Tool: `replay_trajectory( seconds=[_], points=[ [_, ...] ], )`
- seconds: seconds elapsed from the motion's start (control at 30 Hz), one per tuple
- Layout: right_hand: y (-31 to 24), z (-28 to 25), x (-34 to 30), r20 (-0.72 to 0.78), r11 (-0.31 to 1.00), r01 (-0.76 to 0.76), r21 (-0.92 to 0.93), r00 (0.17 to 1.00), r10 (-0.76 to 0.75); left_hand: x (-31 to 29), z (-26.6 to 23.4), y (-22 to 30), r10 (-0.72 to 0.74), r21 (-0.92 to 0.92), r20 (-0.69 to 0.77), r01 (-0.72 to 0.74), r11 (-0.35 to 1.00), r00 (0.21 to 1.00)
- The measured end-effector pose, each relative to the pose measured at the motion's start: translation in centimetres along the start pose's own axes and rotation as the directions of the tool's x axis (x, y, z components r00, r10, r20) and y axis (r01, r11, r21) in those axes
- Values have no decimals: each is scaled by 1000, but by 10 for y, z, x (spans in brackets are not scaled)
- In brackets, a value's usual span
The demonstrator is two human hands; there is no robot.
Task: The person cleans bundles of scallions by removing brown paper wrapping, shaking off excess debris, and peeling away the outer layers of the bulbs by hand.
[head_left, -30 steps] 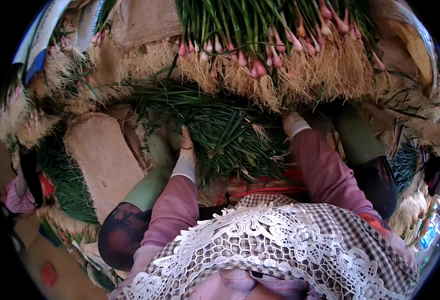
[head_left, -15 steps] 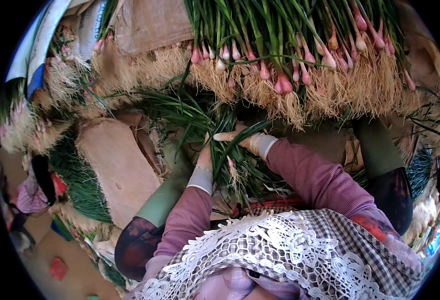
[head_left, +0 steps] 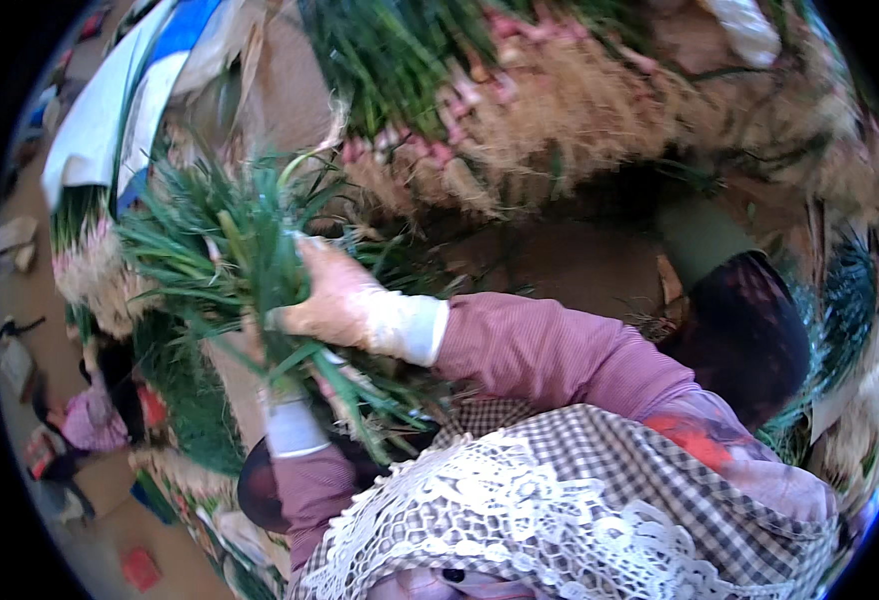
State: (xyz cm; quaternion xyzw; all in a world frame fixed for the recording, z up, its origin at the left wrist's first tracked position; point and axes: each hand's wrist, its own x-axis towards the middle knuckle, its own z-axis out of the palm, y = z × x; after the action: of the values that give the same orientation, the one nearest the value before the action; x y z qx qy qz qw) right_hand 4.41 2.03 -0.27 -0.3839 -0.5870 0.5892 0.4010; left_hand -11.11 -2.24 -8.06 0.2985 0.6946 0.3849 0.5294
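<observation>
A loose, tousled bundle of green garlic leaves (head_left: 245, 240) is held up in front of me on the left, with a few pale stems and small bulbs among the greenery. My right hand (head_left: 340, 295), white-cuffed and smudged, presses against its right side with the thumb and fingers around the leaves. Most of my left hand (head_left: 254, 340) is hidden behind leaves, low on the bundle; its fingers show only in part, closed in against the stalks. Beyond the bundle lies a row of green garlic (head_left: 450, 100) with pink bulbs and long pale roots, blurred by motion.
White and blue sacking (head_left: 100, 140) stands at the far left. A pile of dark green leaves (head_left: 195, 410) lies beside my left knee. Past it, a person in pink (head_left: 95, 415) is low to the ground near a red object (head_left: 142, 568). More garlic roots (head_left: 855, 410) show at right.
Both hands have risen and swung left, lifting the leaf bundle from between my knees. My view has turned left, and the garlic row appears tilted.
</observation>
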Motion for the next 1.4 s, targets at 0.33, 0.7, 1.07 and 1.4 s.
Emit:
replay_trajectory(
  seconds=[0.33,0.7,1.07,1.4],
  points=[
    [-113,-100,-54,-553,740,443,507,825,-115,-43,117,193,551,302,483,-720,625,681],
    [-194,-256,-305,-854,331,870,366,455,-252,-301,382,268,381,-362,865,-932,29,-325],
    [-186,-290,-729,-690,563,552,-616,-722,-46,-628,442,232,39,-934,358,-357,21,-933],
    [1,-179,-911,-50,889,404,-215,-914,403,-425,517,264,348,-474,799,-870,-136,-490]
  ],
)
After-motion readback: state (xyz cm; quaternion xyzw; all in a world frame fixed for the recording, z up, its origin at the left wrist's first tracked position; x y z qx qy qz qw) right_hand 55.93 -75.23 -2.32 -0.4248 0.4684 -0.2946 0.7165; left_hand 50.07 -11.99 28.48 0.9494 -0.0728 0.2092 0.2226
